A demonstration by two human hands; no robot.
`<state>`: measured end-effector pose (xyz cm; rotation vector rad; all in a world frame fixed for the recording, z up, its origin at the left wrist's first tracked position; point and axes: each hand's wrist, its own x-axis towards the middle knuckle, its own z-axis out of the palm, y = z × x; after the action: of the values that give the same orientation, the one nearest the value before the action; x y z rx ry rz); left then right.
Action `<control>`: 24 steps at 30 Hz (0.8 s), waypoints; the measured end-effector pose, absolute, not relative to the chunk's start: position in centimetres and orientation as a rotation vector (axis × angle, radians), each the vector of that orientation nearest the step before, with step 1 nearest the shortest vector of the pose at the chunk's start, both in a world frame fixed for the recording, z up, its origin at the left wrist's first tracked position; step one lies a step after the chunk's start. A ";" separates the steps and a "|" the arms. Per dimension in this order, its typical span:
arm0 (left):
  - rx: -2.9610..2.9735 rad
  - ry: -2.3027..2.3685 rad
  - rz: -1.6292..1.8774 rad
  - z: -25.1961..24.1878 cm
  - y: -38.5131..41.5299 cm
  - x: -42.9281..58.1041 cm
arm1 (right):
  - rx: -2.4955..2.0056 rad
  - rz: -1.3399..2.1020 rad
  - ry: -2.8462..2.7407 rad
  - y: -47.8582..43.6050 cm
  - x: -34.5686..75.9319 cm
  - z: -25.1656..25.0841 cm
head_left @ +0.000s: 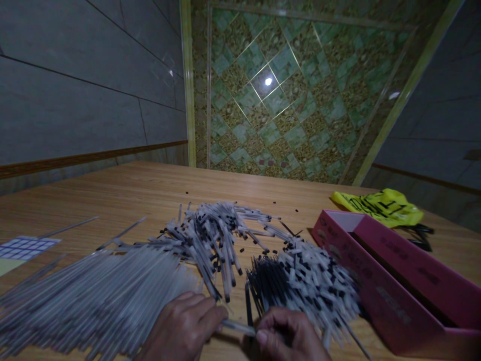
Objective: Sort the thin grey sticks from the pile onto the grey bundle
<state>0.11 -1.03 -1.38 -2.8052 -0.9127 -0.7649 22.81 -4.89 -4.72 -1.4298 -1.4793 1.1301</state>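
Note:
Between my hands lies a short, translucent whitish tube (237, 327). My left hand (186, 323) is closed on its left end, thumb and fingers together. The thumb and fingertips of my right hand (287, 335) pinch its right end, which they partly cover. To the left spreads a pile of long clear thin tubes (105, 296). A heap of pale tubes with black ends (214, 230) sits ahead of my hands. Just beyond my right hand is a bundle of thin black sticks (267, 281), touching a pile of small white-and-black pieces (319, 281).
A pink open box (376, 286) stands at the right, with a yellow printed bag (379, 208) behind it. A grid-patterned sheet (28, 248) lies at the left edge. Small black bits (242, 249) are scattered on the wooden table (158, 183).

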 end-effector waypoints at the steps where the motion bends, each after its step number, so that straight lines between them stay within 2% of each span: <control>1: -2.789 -0.908 -0.775 -1.3 -1.0 0.0 | -1.450 1.137 -1.498 -4.9 23.1 -4.2; 7: -2.591 -0.974 -0.932 -0.8 -0.5 -1.1 | -1.480 1.106 -1.322 -4.7 26.4 0.6; 11: -2.388 -1.082 -1.029 -0.6 -0.4 -1.5 | -1.516 1.009 -1.186 -4.5 28.3 1.5; 14: -2.342 -1.209 -1.100 -0.7 -0.3 -1.7 | -1.557 0.757 -1.220 -4.5 28.5 0.9; 19: -2.503 -1.448 -1.417 -0.9 -0.7 -1.5 | -1.766 0.099 -1.565 -4.9 27.3 -0.7; 21: -2.596 -1.612 -1.595 -0.9 -0.9 -1.1 | -1.848 -0.040 -1.731 -5.1 26.8 -1.2; 24: -2.681 -1.876 -1.988 -0.5 -1.2 -0.3 | -2.027 -0.077 -1.925 -5.3 26.0 -1.4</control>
<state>-0.29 -1.17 -0.54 -2.6809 -1.8758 -1.9878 25.98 -5.32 -1.43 -2.0270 -1.9250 -0.0768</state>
